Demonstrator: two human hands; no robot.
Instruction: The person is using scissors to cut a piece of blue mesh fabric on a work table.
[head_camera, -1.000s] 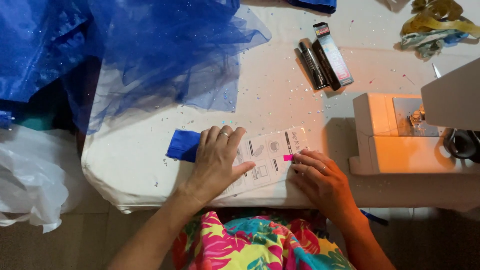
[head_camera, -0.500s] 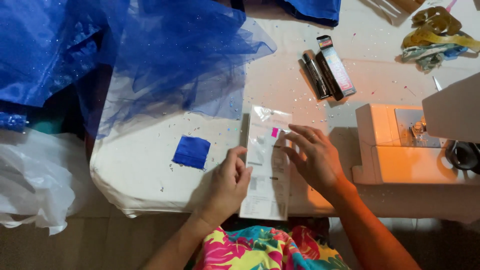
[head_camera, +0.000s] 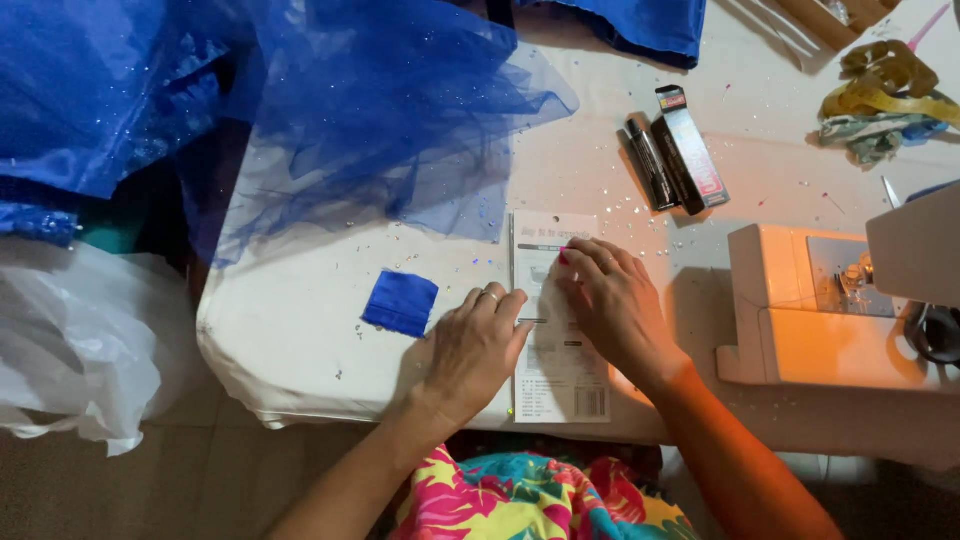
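Note:
A flat white paper packet (head_camera: 560, 385) with printed lines lies upright on the white table (head_camera: 300, 330) near its front edge. My left hand (head_camera: 475, 345), a ring on one finger, rests on the packet's left edge with fingers loosely bent. My right hand (head_camera: 610, 300) presses fingertips onto the packet's upper middle, beside a small pink mark. A small folded blue fabric square (head_camera: 400, 302) lies just left of my left hand.
Blue sparkly tulle (head_camera: 390, 110) spreads over the table's back left. Dark tubes and a slim box (head_camera: 675, 150) lie behind the packet. An orange-lit sewing machine (head_camera: 830, 310) stands at right. Gold ribbon (head_camera: 885, 85) sits at back right, white plastic (head_camera: 70, 340) at left.
The packet was turned from lying crosswise to upright on the table. My left hand slid off the blue square to the packet's left edge; my right hand moved up onto it.

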